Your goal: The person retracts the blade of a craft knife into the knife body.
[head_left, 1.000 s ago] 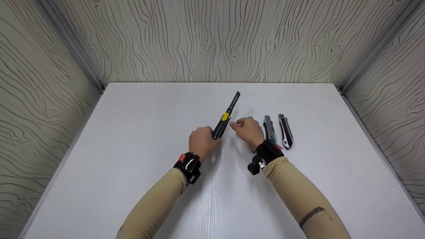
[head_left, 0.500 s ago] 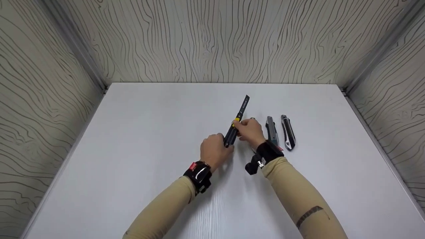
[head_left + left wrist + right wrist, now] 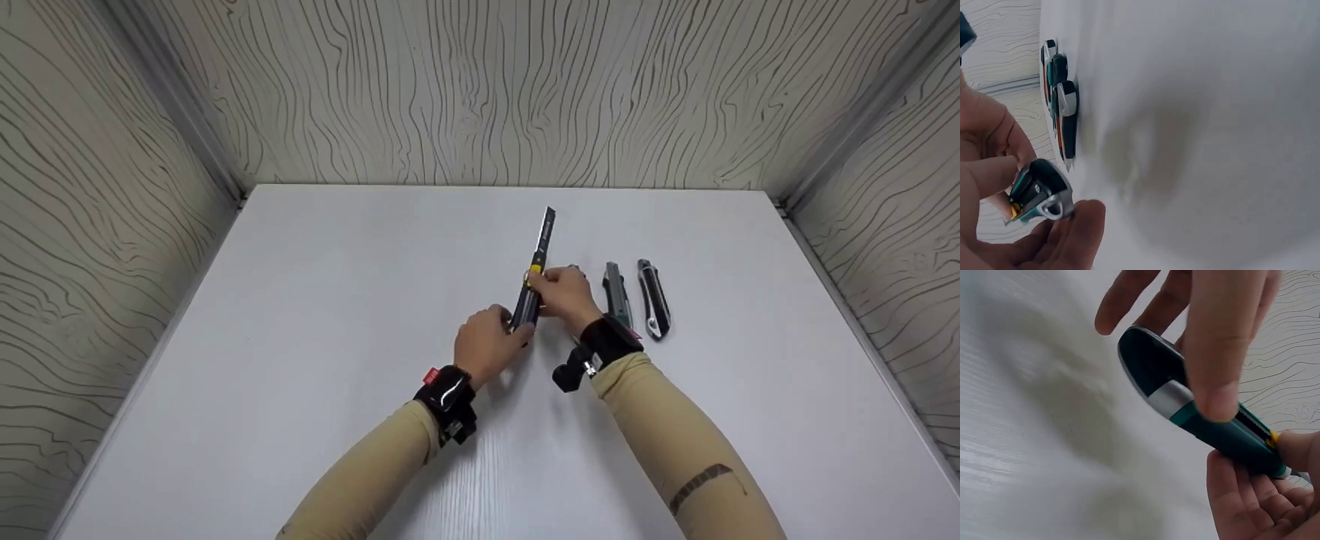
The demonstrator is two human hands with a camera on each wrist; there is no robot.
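A dark green utility knife (image 3: pixel 527 306) with a long black blade (image 3: pixel 547 234) and a yellow slider (image 3: pixel 535 268) is held above the table, blade pointing to the far side. At its rear end, my left hand (image 3: pixel 486 341) holds the handle between thumb and fingers. My right hand (image 3: pixel 568 300) grips the front of the handle. In the right wrist view, the right thumb (image 3: pixel 1296 449) presses on the yellow slider while its fingers lie beneath the handle. The silver-trimmed end cap (image 3: pixel 1057 203) faces the left wrist view.
To the right on the white table (image 3: pixel 337 300) lie a grey-and-green utility knife (image 3: pixel 617 294) and a black-and-silver one (image 3: pixel 655 300). Another knife (image 3: pixel 574 267) is mostly hidden behind the right hand. Wood-patterned panels (image 3: pixel 465 90) enclose the table.
My left hand has moved right with the knife. The right hand, apart from it one second ago, has taken hold at the slider. Lately the blade has swung slightly left.
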